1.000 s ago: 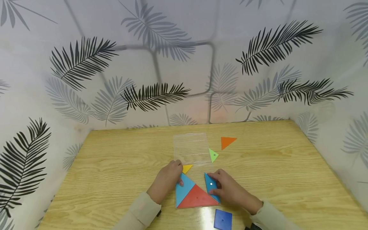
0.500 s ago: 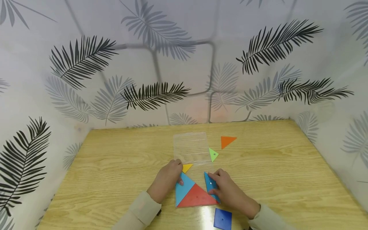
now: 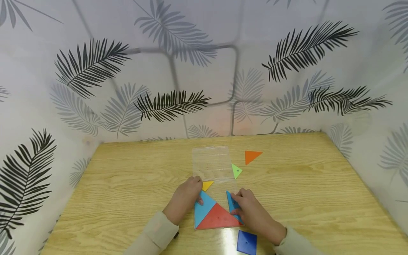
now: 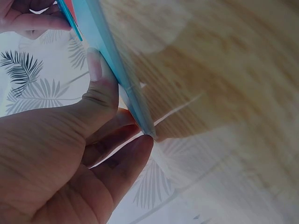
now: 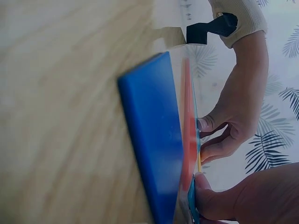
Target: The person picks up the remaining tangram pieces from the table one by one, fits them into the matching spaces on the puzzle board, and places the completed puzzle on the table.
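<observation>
My left hand (image 3: pixel 185 200) grips the left side of a clear plastic tray (image 3: pixel 221 193). Its thumb rests on a light blue triangle tile (image 3: pixel 203 211), and the other fingertips meet the tray edge in the left wrist view. A red triangle tile (image 3: pixel 220 219) lies beside the light blue one in the tray. With thumb and fingers, my right hand (image 3: pixel 255 212) pinches a blue parallelogram tile (image 3: pixel 230 201), tilted over the tray's right side with its lower end at the red tile's corner. A yellow triangle tile (image 3: pixel 208 185) shows by the left fingers, partly hidden.
The clear lid (image 3: pixel 211 163) lies flat behind the tray. A green triangle tile (image 3: pixel 236 173) and an orange triangle tile (image 3: pixel 251 157) lie to the right of the lid. Nearer the front, a dark blue square tile (image 3: pixel 247 243) sits on the wooden table (image 3: pixel 134 177).
The right fingers shift slightly on the blue parallelogram and cover its hole, and the tile tilts a little more. The left hand stays where it was.
</observation>
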Demonstrator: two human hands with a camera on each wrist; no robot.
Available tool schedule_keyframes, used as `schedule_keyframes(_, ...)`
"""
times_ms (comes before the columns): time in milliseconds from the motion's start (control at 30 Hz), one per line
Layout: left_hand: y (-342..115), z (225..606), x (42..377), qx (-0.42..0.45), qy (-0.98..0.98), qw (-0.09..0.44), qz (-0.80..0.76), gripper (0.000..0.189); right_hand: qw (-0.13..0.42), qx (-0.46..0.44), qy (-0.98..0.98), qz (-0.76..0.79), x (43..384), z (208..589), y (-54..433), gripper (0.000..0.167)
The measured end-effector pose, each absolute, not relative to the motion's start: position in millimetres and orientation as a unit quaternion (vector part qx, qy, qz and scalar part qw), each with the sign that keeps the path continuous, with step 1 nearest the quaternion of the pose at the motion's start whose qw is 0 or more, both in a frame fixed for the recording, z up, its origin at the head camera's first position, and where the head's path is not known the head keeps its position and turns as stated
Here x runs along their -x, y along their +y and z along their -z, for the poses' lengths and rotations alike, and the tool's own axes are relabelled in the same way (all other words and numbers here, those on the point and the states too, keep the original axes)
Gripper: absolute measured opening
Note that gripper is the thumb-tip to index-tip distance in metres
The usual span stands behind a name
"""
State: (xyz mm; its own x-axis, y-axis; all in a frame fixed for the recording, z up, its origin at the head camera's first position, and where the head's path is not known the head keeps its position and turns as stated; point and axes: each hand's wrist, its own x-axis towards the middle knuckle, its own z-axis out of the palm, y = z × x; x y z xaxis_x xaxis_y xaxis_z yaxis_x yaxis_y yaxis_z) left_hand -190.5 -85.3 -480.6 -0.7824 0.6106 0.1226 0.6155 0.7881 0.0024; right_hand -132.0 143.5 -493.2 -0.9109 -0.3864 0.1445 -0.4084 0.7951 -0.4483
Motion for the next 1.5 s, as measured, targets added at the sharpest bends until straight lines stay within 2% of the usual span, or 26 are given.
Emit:
schedule_keyframes(633,-87,482,189,0.338,-0.937,0.083,0.024,0.044,0.028,-0.237,-0.941,-0.242,137,497,150,0.047)
schedule_keyframes(1000,-86,481,190,0.333,-0.940,0.071,0.023,0.045,-0.005,-0.225,-0.946,-0.235,138,497,153,0.050)
schedule_keyframes(1233,-84,482,189,0.330,-0.941,0.077,0.015,0.043,0.009,-0.253,-0.937,-0.239,139,497,157,0.047)
schedule_keyframes(1500,-83,481,189,0.326,-0.943,0.072,0.003,0.044,-0.002,-0.276,-0.928,-0.251,130,499,159,0.042)
